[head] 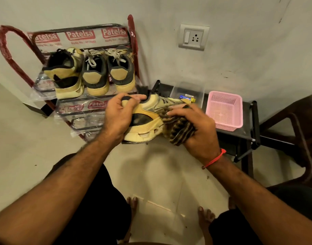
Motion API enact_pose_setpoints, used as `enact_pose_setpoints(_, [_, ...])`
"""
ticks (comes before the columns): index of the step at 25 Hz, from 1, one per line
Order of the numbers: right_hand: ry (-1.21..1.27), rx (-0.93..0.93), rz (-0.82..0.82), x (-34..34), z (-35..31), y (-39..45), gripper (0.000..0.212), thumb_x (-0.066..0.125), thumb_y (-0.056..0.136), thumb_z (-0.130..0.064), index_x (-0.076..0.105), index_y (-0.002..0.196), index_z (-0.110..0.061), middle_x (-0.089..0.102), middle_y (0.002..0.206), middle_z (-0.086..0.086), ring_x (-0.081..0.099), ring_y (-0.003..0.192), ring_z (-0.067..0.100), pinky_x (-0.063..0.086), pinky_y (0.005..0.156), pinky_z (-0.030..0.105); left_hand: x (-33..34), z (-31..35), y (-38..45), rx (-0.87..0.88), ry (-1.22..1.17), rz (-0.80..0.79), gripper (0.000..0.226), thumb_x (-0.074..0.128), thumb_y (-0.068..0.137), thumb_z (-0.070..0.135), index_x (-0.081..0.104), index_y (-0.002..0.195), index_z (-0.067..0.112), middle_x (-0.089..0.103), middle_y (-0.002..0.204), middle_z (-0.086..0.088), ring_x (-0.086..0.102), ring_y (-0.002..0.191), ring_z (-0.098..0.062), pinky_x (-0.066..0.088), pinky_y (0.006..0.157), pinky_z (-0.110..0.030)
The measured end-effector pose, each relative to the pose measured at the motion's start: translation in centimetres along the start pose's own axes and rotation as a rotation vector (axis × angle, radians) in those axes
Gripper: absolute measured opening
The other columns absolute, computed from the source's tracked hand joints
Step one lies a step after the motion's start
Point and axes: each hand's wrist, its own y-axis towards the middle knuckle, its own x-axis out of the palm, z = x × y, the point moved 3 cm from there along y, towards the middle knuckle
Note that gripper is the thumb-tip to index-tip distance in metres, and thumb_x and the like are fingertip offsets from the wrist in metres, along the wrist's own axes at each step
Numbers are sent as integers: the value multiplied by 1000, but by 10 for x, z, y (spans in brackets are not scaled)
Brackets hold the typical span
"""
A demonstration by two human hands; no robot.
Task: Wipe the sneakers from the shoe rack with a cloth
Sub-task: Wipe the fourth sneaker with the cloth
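My left hand (119, 117): fingers curled round the heel collar of the sneaker (146, 121), held in the air before the rack (19, 55). My right hand (192, 124): fingers pressing a bunched striped cloth (180, 131) to its side. Sneaker: I judge it light, upper soft, sole cracked; the heel is the firm hold. Three sneakers (93, 73) wait on the rack. Right: pink basket (224, 110), clear box (187, 92) on a black stand (240, 137). Nothing blocks the wipe.

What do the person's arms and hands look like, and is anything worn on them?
Both forearms are bare, with no sleeves in view. The left hand wears nothing. The right hand is bare too, but a thin red thread bracelet is tied around its wrist. No gloves, rings or watch are visible.
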Motion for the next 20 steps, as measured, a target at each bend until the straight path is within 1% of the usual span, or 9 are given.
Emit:
enact_pose_setpoints(3, [10,68,-30,9,2,-3,34,84,78,-6,71,110,-7,65,110,9,63,106,24,53,90,44,15,-3,-7,-41,32,-78,14,63,96,12,76,99,10,79,100,-4,73,94,-24,60,87,-48])
enact_pose_setpoints(6, [12,-167,-223,44,-25,-23,25,71,87,-7,72,112,-4,64,118,15,59,113,32,48,100,44,22,-4,-8,-23,153,-116,16,63,96,22,77,89,20,78,92,-6,69,82,-30,57,77,-53])
enact_pose_setpoints(9, [0,-356,-349,43,-24,-24,25,70,89,-9,72,112,-2,64,121,18,59,116,33,44,106,43,21,-4,-8,-30,116,-184,15,66,92,31,77,84,26,76,98,-16,68,84,-40,57,79,-55])
enact_pose_setpoints(11, [-114,-257,-318,27,8,-15,27,75,82,-7,72,109,-4,64,118,16,58,114,31,47,103,40,17,-1,-8,-90,22,-158,17,69,88,32,77,91,18,74,105,-19,70,94,-39,58,86,-57])
enact_pose_setpoints(14, [-310,229,-186,-10,60,-3,38,77,69,9,72,100,-11,66,108,11,59,104,28,53,91,45,10,1,-7,-67,50,-99,12,64,97,25,75,95,21,78,103,-5,74,94,-24,61,84,-49])
enact_pose_setpoints(16, [-209,408,-18,-32,67,4,49,73,67,14,71,103,-19,67,106,7,62,102,23,54,89,38,7,5,-8,-2,135,-124,15,61,100,30,74,98,22,78,100,2,74,90,-16,62,80,-42])
enact_pose_setpoints(17, [-119,379,25,-37,58,10,49,73,70,12,69,107,-20,67,109,4,63,104,20,54,91,36,7,5,-8,19,162,-129,19,61,100,33,75,98,20,79,98,3,75,89,-15,62,80,-41])
enact_pose_setpoints(18, [-63,297,-11,-36,41,15,45,76,75,4,67,114,-19,65,113,3,62,106,17,53,93,36,8,3,-8,32,186,-127,23,61,100,36,75,98,18,79,96,3,75,88,-15,62,81,-42])
enact_pose_setpoints(20, [-104,91,-267,-17,1,14,55,83,81,-25,59,130,-20,57,124,0,59,109,17,54,93,36,11,-1,-8,6,220,-123,32,60,99,42,76,96,14,79,91,1,75,85,-19,61,81,-47])
